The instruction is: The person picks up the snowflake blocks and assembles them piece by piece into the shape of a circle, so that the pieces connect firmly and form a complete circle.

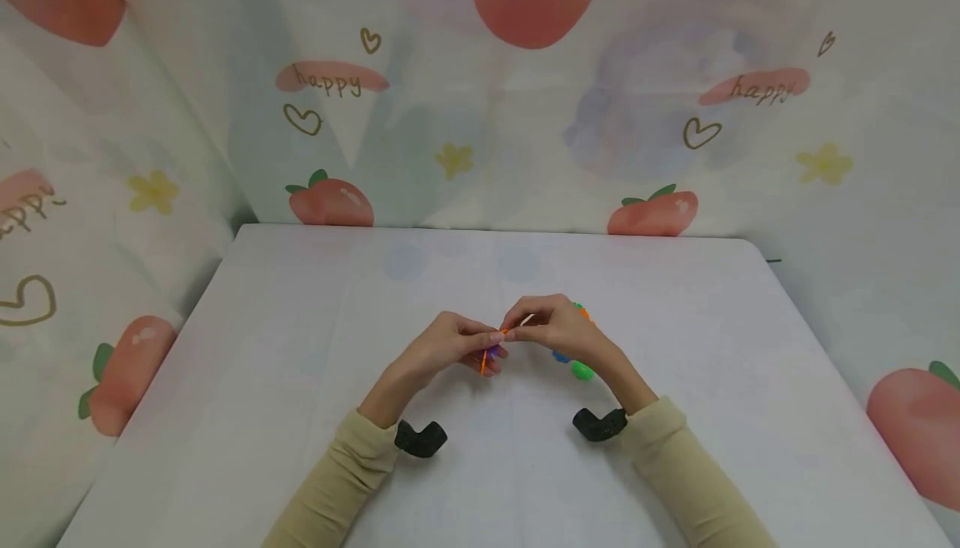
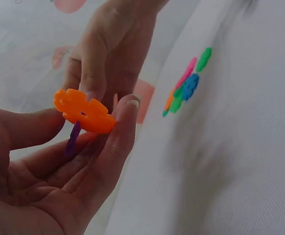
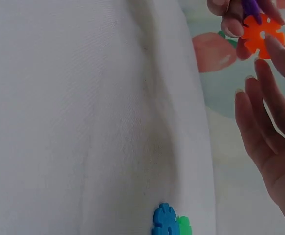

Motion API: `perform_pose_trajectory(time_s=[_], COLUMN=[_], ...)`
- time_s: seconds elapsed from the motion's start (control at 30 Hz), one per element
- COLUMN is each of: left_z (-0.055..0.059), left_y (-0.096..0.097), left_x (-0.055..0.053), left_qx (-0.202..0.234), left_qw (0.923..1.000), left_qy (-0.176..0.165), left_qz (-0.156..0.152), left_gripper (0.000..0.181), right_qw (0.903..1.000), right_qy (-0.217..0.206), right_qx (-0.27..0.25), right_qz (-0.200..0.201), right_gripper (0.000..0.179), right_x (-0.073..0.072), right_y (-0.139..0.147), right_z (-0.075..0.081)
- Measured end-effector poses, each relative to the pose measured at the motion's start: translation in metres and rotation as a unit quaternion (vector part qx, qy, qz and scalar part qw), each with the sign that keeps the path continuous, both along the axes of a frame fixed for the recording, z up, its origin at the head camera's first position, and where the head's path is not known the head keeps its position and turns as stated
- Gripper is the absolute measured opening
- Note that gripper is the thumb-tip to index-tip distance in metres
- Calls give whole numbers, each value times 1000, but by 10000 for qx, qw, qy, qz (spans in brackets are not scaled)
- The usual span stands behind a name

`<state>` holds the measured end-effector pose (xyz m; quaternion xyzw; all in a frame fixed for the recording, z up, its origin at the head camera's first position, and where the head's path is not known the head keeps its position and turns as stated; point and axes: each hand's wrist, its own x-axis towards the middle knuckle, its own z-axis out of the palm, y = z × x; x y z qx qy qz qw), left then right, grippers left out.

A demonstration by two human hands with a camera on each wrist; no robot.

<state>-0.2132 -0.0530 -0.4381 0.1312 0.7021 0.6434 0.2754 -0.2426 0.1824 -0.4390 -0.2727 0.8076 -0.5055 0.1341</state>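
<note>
Left hand; orange disc (purple piece adjoining) at its fingertips

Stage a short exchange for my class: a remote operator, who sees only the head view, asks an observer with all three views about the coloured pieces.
Operator: The left hand and right hand meet fingertip to fingertip, with a bit of orange between them. What shape is that?

Observer: The left wrist view shows an orange piece with a notched, petal-like rim.

Operator: Past the right hand I see a blue piece on the table. Is any colour there hidden from me?

Observer: Yes, pink: a pink piece lies close to the blue one in the left wrist view.
</note>
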Motion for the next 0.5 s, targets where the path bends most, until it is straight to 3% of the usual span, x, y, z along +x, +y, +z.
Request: perform_pose_trajectory(time_s=[0.3, 0.5], left_z=[-3, -3], left_y=[-2, -4], left_x=[-3, -5], left_qx=[-127, 75], left_qw=[9992, 9988], left_qy=[141, -141], left_qz=[362, 453], left_gripper=[37, 40], right_qw=[9922, 9838], right_qy=[398, 422], right_qx=[1067, 1635], right_qz=[-513, -609], right_gripper=[25, 23], right_x=[-3, -7], right_y=[22, 44], right_z=[5, 2])
